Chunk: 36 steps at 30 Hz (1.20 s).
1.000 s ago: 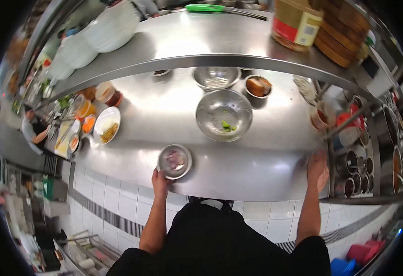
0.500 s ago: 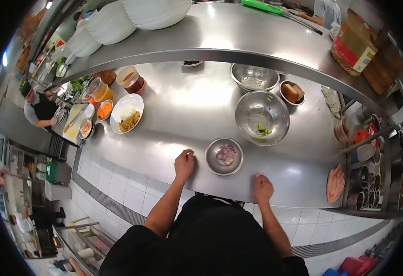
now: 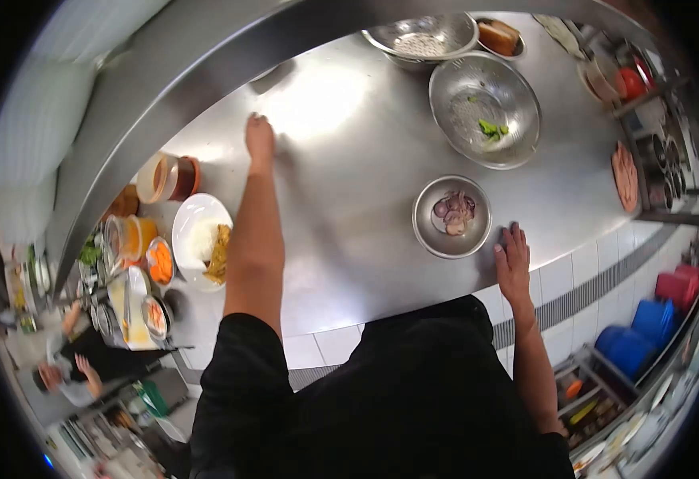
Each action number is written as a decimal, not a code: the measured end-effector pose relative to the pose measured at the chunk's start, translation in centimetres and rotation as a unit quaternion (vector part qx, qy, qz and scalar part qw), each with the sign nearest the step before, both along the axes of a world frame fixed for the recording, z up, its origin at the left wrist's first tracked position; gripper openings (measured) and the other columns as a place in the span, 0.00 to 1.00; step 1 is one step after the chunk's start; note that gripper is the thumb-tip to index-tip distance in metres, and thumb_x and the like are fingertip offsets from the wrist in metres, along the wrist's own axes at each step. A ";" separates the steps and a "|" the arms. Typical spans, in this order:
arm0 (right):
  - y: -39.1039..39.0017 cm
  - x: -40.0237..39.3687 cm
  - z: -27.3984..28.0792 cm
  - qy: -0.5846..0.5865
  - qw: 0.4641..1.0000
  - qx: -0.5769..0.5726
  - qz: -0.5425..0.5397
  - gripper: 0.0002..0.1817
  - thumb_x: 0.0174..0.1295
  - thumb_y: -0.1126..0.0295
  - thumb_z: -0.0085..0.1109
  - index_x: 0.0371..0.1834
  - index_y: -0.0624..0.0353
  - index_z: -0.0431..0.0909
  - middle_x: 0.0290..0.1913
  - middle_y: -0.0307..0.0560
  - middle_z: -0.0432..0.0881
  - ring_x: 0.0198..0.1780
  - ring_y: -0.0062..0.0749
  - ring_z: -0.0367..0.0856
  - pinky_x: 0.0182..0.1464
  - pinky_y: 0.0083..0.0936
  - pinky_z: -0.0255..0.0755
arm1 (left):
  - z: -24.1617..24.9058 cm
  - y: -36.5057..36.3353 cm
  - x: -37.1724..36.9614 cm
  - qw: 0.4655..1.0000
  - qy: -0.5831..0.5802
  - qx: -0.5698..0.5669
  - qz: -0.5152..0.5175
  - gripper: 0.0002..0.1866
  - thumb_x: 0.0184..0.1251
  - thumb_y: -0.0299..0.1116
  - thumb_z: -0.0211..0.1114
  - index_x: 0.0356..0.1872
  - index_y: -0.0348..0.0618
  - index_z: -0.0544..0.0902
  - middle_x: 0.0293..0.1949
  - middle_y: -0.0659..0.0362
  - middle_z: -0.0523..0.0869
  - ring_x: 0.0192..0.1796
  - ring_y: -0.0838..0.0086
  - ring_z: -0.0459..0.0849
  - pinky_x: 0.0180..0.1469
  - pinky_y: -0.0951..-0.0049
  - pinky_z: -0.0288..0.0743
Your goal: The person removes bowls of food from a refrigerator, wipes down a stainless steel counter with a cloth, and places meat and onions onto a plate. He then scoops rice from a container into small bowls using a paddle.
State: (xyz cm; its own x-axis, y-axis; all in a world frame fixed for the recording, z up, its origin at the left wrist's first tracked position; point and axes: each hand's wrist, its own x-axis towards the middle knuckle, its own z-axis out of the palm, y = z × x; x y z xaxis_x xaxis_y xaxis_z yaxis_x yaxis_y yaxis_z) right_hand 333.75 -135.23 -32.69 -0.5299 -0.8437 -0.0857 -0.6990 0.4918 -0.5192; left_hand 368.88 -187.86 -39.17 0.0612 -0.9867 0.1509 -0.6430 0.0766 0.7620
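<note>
My left hand [image 3: 259, 137] is stretched far over the steel counter, nearest the partly hidden small bowl [image 3: 272, 73] under the shelf; its foreshortened fingers do not show clearly. My right hand [image 3: 514, 259] rests open at the counter's front edge, fingers extended and holding nothing. Just left of it stands a small steel bowl [image 3: 423, 239] with peeled shallots [image 3: 454, 213] in it. Behind that bowl is a perforated steel colander [image 3: 529, 100] with a few green vegetable pieces [image 3: 493, 129].
Left of my forearm sits a white plate [image 3: 186, 219] with rice and brown food, beside carrots [image 3: 159, 262] and sauce tubs [image 3: 158, 180]. Another colander [image 3: 381, 33] stands at the back. Raw meat [image 3: 625, 177] lies far right. A steel shelf [image 3: 198, 68] overhangs the back; a co-worker [image 3: 66, 367] stands left.
My left hand has gone forward and left across the counter. My right hand has opened from a loose fist onto the counter edge. The view has turned and shifted.
</note>
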 end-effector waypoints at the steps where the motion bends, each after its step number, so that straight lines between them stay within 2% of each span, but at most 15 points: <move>1: -0.3 0.0 0.1 -0.013 1.000 0.022 -0.007 0.28 0.72 0.52 0.43 0.65 0.63 0.71 0.75 0.59 0.57 0.76 0.57 0.51 0.75 0.50 0.42 | -5.8 -7.1 3.2 0.996 0.070 -0.021 -0.052 0.14 0.69 0.36 0.53 0.50 0.42 0.76 0.41 0.51 0.80 0.42 0.63 0.79 0.41 0.68 0.70; 2: -0.5 -0.2 0.4 -0.015 0.999 0.028 -0.025 0.28 0.72 0.52 0.43 0.65 0.63 0.71 0.75 0.59 0.57 0.76 0.57 0.51 0.75 0.50 0.42 | -11.0 -13.6 6.1 0.984 0.140 -0.034 -0.107 0.06 0.69 0.34 0.54 0.40 0.47 0.77 0.31 0.58 0.78 0.28 0.71 0.77 0.23 0.73 0.69; 3: -0.6 -0.3 0.7 -0.022 0.999 0.042 -0.018 0.29 0.72 0.51 0.43 0.66 0.62 0.70 0.75 0.59 0.56 0.76 0.56 0.51 0.74 0.50 0.43 | -1.8 -7.6 2.2 0.926 0.349 0.137 -0.046 0.06 0.67 0.36 0.55 0.40 0.48 0.76 0.31 0.61 0.77 0.24 0.73 0.74 0.16 0.79 0.56; 4: -0.7 -0.4 0.8 -0.029 0.998 0.053 -0.011 0.29 0.72 0.50 0.43 0.66 0.61 0.70 0.76 0.59 0.55 0.76 0.56 0.50 0.74 0.50 0.44 | 1.6 -7.0 0.4 0.920 0.334 0.194 0.058 0.11 0.66 0.38 0.54 0.44 0.46 0.75 0.37 0.59 0.79 0.29 0.71 0.77 0.19 0.78 0.60; 6: -0.7 -0.8 0.8 -0.049 0.997 0.052 -0.021 0.30 0.71 0.49 0.44 0.67 0.61 0.69 0.76 0.59 0.54 0.77 0.56 0.49 0.75 0.50 0.43 | 3.1 -8.2 -0.9 0.912 0.339 0.201 0.112 0.19 0.69 0.41 0.51 0.56 0.44 0.74 0.54 0.56 0.78 0.43 0.63 0.81 0.29 0.71 0.68; 8: -0.7 -0.9 1.4 -0.065 0.996 0.066 -0.006 0.31 0.71 0.49 0.45 0.68 0.61 0.68 0.76 0.59 0.54 0.78 0.54 0.47 0.75 0.49 0.43 | 1.8 -11.6 -0.1 0.884 0.386 0.227 0.132 0.20 0.71 0.43 0.50 0.60 0.46 0.72 0.56 0.58 0.78 0.45 0.63 0.81 0.35 0.67 0.70; 18: -1.3 -0.9 3.0 -0.108 0.987 0.116 -0.023 0.32 0.71 0.48 0.44 0.69 0.61 0.66 0.78 0.56 0.48 0.80 0.50 0.41 0.77 0.47 0.37 | 3.5 -14.8 -2.3 0.903 0.333 0.235 0.138 0.17 0.72 0.38 0.50 0.59 0.48 0.71 0.49 0.57 0.82 0.45 0.63 0.82 0.41 0.64 0.72; 20: -1.4 -1.1 2.9 -0.095 0.988 0.120 -0.023 0.32 0.71 0.48 0.43 0.70 0.60 0.66 0.79 0.54 0.48 0.80 0.49 0.41 0.77 0.47 0.36 | 2.6 -16.0 -2.2 0.925 0.251 0.263 0.110 0.16 0.70 0.36 0.52 0.57 0.45 0.73 0.48 0.54 0.82 0.44 0.63 0.82 0.40 0.64 0.73; 26: -1.4 -1.6 2.5 -0.153 0.982 0.104 -0.044 0.30 0.71 0.48 0.43 0.66 0.59 0.70 0.79 0.51 0.49 0.80 0.49 0.40 0.77 0.45 0.36 | 1.9 -11.6 -2.4 0.939 0.282 0.170 0.097 0.12 0.64 0.32 0.58 0.45 0.35 0.76 0.35 0.49 0.83 0.31 0.64 0.82 0.30 0.67 0.76; 27: -1.3 -1.4 2.1 -0.090 0.993 0.045 -0.053 0.29 0.71 0.49 0.47 0.62 0.61 0.74 0.70 0.59 0.66 0.73 0.48 0.61 0.71 0.40 0.56 | 0.6 -10.2 -2.0 0.936 0.297 0.173 0.082 0.12 0.64 0.32 0.58 0.44 0.35 0.76 0.34 0.50 0.82 0.31 0.64 0.81 0.30 0.68 0.76; 28: -1.3 -1.3 2.0 -0.085 0.994 0.044 -0.045 0.29 0.71 0.49 0.47 0.62 0.61 0.74 0.70 0.59 0.66 0.73 0.48 0.61 0.71 0.40 0.56 | -0.6 -8.7 -1.3 0.932 0.312 0.174 0.069 0.11 0.64 0.32 0.58 0.42 0.35 0.76 0.34 0.50 0.82 0.31 0.64 0.81 0.29 0.68 0.76; 30: -3.3 -0.3 2.5 -0.220 0.952 -0.062 -0.205 0.26 0.70 0.52 0.51 0.59 0.64 0.77 0.52 0.60 0.82 0.53 0.39 0.81 0.56 0.32 0.73 | 2.3 -0.6 -2.7 0.920 0.339 0.183 0.074 0.09 0.65 0.30 0.56 0.39 0.35 0.77 0.33 0.51 0.81 0.31 0.65 0.80 0.30 0.69 0.77; 31: -4.2 0.5 2.3 -0.257 0.940 -0.091 -0.203 0.25 0.70 0.55 0.54 0.58 0.65 0.77 0.38 0.51 0.85 0.35 0.27 0.82 0.41 0.25 0.76 | 2.5 2.8 -2.7 0.901 0.384 0.186 0.072 0.09 0.65 0.29 0.57 0.43 0.36 0.75 0.35 0.52 0.80 0.31 0.68 0.81 0.29 0.71 0.77; 34: -7.2 2.7 2.3 -0.396 0.894 -0.069 -0.197 0.19 0.70 0.61 0.52 0.54 0.64 0.77 0.32 0.42 0.82 0.30 0.20 0.80 0.30 0.20 0.76 | 2.5 12.0 -3.0 0.865 0.461 0.183 0.077 0.16 0.64 0.24 0.57 0.53 0.37 0.69 0.40 0.53 0.80 0.33 0.69 0.83 0.31 0.72 0.81; 36: -8.1 3.6 1.5 -0.410 0.890 -0.076 -0.184 0.17 0.69 0.63 0.51 0.52 0.64 0.77 0.31 0.42 0.82 0.29 0.20 0.79 0.28 0.20 0.76 | 4.3 18.8 -3.9 0.821 0.534 0.189 0.074 0.21 0.64 0.21 0.56 0.57 0.37 0.64 0.41 0.52 0.80 0.34 0.68 0.83 0.33 0.70 0.82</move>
